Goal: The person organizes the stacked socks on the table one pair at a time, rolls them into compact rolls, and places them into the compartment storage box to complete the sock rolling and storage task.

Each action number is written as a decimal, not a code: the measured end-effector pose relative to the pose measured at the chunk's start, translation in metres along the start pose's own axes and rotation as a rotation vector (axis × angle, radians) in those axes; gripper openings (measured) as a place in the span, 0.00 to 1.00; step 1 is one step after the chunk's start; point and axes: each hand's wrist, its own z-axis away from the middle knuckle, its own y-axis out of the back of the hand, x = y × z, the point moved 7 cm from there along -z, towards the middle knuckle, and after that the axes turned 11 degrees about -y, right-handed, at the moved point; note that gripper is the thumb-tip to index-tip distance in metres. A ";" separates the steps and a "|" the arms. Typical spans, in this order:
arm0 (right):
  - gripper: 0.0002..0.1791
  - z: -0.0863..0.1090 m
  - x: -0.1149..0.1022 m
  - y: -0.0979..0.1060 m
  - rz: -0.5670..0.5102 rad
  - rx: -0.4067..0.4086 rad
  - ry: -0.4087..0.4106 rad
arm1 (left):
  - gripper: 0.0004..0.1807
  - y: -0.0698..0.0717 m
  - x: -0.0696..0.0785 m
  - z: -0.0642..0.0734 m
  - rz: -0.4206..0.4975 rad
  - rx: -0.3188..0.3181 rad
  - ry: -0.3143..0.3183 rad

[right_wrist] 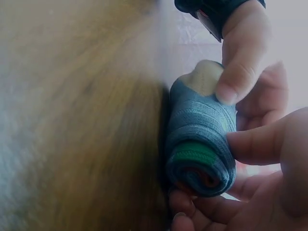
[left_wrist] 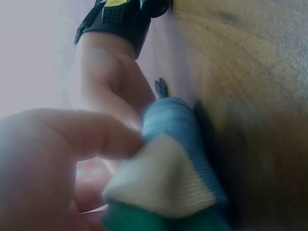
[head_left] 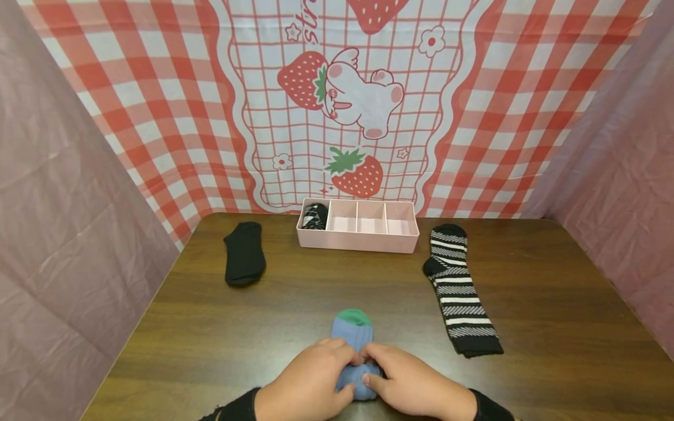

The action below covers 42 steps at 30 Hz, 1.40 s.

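L hand point(head_left: 313, 380) + R hand point(head_left: 416, 383) both on blue sock point(head_left: 354, 334), which lies on brown wood-grain table point(head_left: 184, 333) at near edge, approx. centre. Sock part rolled: near end a thick coil, far end flatter w/ green tip pointing away from person. L fingers: curled, thumb & fingers pinching L side of roll. R fingers: same from R side, thumb on near face of coil, index over its top; index tips of both hands close tog. above roll, can't tell if touching. R wrist view: coil end-on, spiral layers w/ green band and a reddish bit inside; L thumb by a cream patch on the sock. L wrist view: cream patch + green part up close, partly blurred. Dark cuffs at both wrists. Farther back, ctr: pink box point(head_left: 358, 240), 4 compts. in a row; leftmost holds rolled blk/wht patterned sock point(head_left: 315, 217). L of box, apart: blk sock point(head_left: 244, 255), flat. R of box: blk/wht striped sock point(head_left: 459, 289), laid out long, cuff end toward person. Backdrop: red/wht checked cloth point(head_left: 184, 117) w/ strawberry prints; pinkish drapes point(head_left: 63, 234) either side.
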 end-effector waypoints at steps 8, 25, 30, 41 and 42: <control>0.05 0.000 -0.001 0.001 0.011 0.029 0.033 | 0.18 -0.005 0.000 0.000 -0.024 -0.049 -0.012; 0.19 0.008 -0.017 0.008 0.187 0.163 0.102 | 0.10 -0.003 -0.007 -0.005 0.001 0.007 0.002; 0.24 0.009 -0.017 0.006 0.234 0.173 0.115 | 0.12 -0.001 -0.009 -0.006 0.033 0.034 0.012; 0.17 0.009 -0.018 0.001 0.262 0.206 0.148 | 0.09 0.001 -0.007 -0.003 -0.018 0.044 0.048; 0.16 0.009 -0.018 0.001 0.259 0.199 0.149 | 0.08 0.001 -0.007 -0.002 -0.016 0.039 0.057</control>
